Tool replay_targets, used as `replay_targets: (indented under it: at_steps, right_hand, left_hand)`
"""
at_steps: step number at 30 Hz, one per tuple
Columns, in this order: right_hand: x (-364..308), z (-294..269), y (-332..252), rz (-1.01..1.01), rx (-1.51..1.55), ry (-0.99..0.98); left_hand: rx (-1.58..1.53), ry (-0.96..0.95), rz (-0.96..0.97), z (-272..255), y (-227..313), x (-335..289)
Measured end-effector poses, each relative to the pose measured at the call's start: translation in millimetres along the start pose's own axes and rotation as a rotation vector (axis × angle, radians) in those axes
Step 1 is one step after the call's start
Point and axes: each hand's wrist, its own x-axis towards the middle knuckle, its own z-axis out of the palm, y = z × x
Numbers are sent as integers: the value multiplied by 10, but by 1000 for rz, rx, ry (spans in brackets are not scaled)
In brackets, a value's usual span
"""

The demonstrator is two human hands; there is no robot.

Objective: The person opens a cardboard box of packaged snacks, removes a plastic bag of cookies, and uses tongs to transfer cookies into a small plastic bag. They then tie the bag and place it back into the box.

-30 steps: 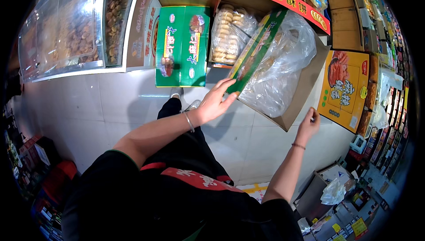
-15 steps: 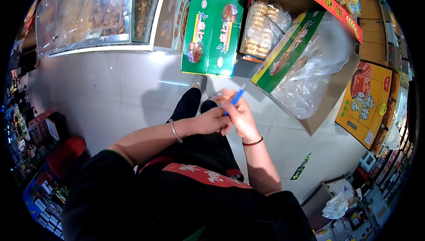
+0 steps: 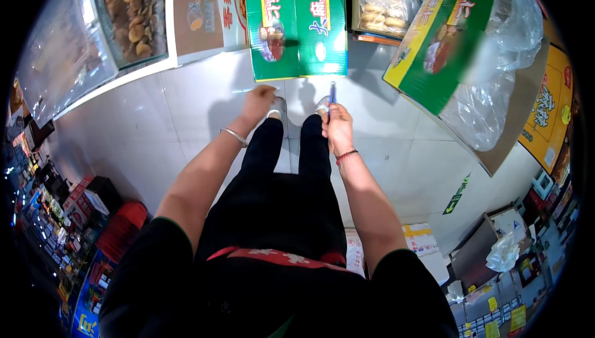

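Note:
A slim blue utility knife [image 3: 333,93] with a pale metal tip points forward from my right hand [image 3: 338,128], whose fingers are wrapped round its handle. My left hand [image 3: 257,103] is held out over the floor, fingers curled in, and no object shows in it. Just ahead of both hands is a closed green carton [image 3: 299,46] with pictures of nut snacks; neither hand touches it. To the right, a second green carton [image 3: 437,59] stands open and tilted, with clear plastic bag [image 3: 489,111] spilling from it.
Snack bins with clear lids [image 3: 133,15] line the left, beside a brown-and-white carton [image 3: 198,22]. Wrapped round biscuits [image 3: 387,0] sit behind the open carton. At the right lies a yellow box [image 3: 548,121]. Tiled floor [image 3: 390,158] spreads under my feet, with a green arrow sticker [image 3: 457,195].
My hands, together before, have moved apart and forward, the left toward the carton's near edge. The knife stays in my right hand, now pointing straight ahead. The view has shifted and tilted downward.

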Motion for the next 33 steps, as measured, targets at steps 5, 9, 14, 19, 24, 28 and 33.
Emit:
replay_targets:
  at_steps: [5, 9, 14, 19, 24, 28, 33]
  right_hand:
    - [675, 264, 663, -140, -76, 141]
    - [711, 418, 738, -190, 129, 117]
    - [768, 571, 778, -137, 244, 306]
    - [941, 765, 910, -239, 252, 388]
    - [966, 834, 942, -203, 208, 400]
    - [956, 840, 909, -175, 174, 387]
    - [1012, 828, 1099, -250, 72, 312]
  left_hand:
    - [218, 661, -122, 107, -1037, 1032]
    - [-223, 228, -310, 17, -554, 895]
    - [-305, 354, -305, 37, -561, 813]
    - [-347, 298, -301, -69, -495, 767]
    - [-389, 227, -344, -168, -391, 684]
    - [-376, 234, -330, -164, -499, 726]
    - [-379, 239, -327, -179, -475, 698]
